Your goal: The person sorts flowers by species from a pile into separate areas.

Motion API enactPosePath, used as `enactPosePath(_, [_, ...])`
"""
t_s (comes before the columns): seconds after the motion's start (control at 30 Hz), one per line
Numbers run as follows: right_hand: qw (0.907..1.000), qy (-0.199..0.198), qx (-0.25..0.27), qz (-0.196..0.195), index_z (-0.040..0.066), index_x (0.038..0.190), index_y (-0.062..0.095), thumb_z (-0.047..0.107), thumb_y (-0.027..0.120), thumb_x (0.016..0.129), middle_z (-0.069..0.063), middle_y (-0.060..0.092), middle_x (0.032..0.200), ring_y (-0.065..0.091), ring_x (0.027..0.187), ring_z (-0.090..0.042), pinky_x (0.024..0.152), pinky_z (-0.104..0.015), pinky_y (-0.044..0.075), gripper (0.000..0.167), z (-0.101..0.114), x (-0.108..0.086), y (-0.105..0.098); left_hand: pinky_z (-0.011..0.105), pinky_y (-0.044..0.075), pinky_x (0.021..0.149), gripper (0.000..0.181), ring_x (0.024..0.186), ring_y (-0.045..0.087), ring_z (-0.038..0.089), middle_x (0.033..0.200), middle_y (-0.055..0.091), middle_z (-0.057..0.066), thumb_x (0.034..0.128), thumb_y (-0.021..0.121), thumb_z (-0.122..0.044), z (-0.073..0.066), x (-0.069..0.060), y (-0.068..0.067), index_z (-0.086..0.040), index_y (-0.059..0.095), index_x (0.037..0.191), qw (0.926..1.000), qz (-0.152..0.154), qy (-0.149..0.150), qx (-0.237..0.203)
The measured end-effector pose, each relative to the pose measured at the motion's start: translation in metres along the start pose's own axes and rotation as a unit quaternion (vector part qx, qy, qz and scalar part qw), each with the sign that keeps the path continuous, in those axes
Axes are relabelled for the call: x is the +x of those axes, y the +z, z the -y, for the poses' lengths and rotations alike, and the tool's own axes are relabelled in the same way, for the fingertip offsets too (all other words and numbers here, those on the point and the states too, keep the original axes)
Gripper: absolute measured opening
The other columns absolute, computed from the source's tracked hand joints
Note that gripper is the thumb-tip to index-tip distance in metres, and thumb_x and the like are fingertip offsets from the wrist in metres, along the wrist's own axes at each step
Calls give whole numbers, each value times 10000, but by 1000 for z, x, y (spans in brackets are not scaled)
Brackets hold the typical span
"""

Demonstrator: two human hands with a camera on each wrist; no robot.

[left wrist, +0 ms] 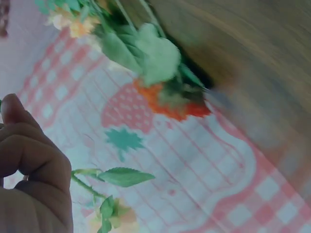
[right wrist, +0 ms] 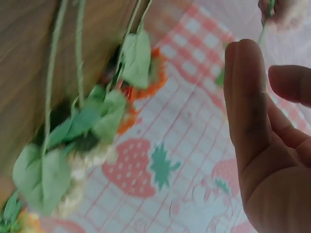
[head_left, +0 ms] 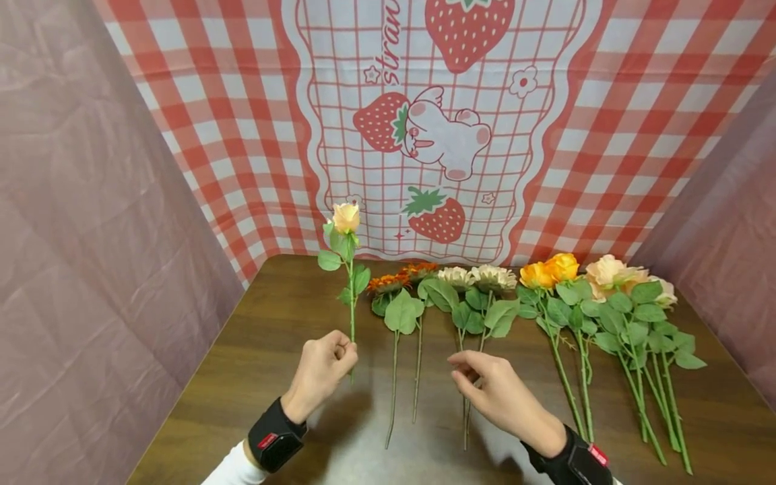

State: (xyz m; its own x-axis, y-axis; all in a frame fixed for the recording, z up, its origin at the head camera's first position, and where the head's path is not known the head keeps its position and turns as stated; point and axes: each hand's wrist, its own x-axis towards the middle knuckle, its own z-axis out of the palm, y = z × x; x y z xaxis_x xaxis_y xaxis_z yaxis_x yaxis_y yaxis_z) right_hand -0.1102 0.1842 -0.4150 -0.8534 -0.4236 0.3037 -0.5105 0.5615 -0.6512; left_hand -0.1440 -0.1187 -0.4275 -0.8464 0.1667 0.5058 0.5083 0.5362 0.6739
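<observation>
A pale peach rose stands upright, its green stem pinched low down by my left hand. In the left wrist view the same rose shows beyond my curled fingers. My right hand hovers above the stems of the cream flowers, its fingers bent loosely with a gap to the thumb and nothing between them. The right wrist view shows that hand with its fingers fairly straight. Between the hands lie orange-red flowers with long stems.
On the right of the brown table lie orange roses and several peach roses, stems toward me. A red-checked strawberry cloth hangs behind the table. Pinkish curtains close off both sides.
</observation>
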Motion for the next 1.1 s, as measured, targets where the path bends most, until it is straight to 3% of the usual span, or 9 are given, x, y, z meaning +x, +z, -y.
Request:
enactPosePath(0.07, [9990,-11,431,133,66,1165,654,81,613,981,44,665,906,606,758,-33,650,-237,516,189,1,6,7,124,341,411,195,480,424,-78,572,560,-91,811,644,76,-6,-2,6,-96,597,732,9991,39,363,-204])
enactPosePath(0.13, [9937,220,1042,360,54,1198,641,137,607,996,0,671,898,632,730,-85,626,-269,538,222,3,11,15,111,347,407,202,487,423,-92,571,569,-75,809,644,92,-13,-3,13,-87,587,736,9972,113,644,-352])
enactPosePath(0.3, [9648,943,2353,699,1,1307,572,235,582,1015,-192,659,953,676,704,-210,569,-358,575,374,7,21,39,82,331,411,203,493,388,-123,554,565,-54,807,648,99,-29,-11,33,-82,575,751,9915,498,1044,-590])
enactPosePath(0.47, [9526,933,2873,349,-81,1298,532,177,561,1025,-215,660,958,677,701,-195,563,-357,572,376,15,18,49,49,309,442,208,514,363,-141,552,559,-51,803,658,85,-41,-21,51,-90,557,754,9838,929,1426,-570])
enactPosePath(0.63, [9432,831,3209,196,-125,1193,566,105,589,1000,-230,673,901,676,676,-162,574,-366,574,301,18,7,40,46,318,477,171,521,380,-146,597,602,-59,870,666,23,-47,-29,58,-108,595,786,9782,1423,1480,-302])
enactPosePath(0.77, [9477,827,3078,160,-120,1174,576,106,591,999,-242,671,900,688,704,-176,607,-371,577,287,15,-7,27,52,338,493,89,529,437,-135,663,660,-50,945,647,-78,-49,-34,56,-113,656,863,9714,1914,1399,-132])
enactPosePath(0.87, [9606,884,2630,-158,-92,1155,601,90,601,991,-207,677,874,685,696,-175,601,-377,573,245,10,-18,13,57,372,521,63,565,516,-108,711,697,-49,960,641,-129,-48,-37,51,-124,672,905,9692,2035,1390,-35])
enactPosePath(1.0, [9786,993,1585,-853,-55,1103,647,18,629,953,-117,690,821,659,651,-103,559,-332,562,168,-3,-33,-18,69,376,537,47,560,529,-90,702,695,-70,948,647,-127,-43,-42,44,-129,671,908,9733,1805,1418,82])
enactPosePath(1.1, [9841,1015,511,-1365,-32,1070,671,-19,644,930,-67,688,788,628,624,-39,534,-261,537,143,-19,-45,-48,79,368,531,63,536,495,-96,667,671,-89,948,640,-123,-38,-44,39,-127,672,893,9767,1573,1449,183])
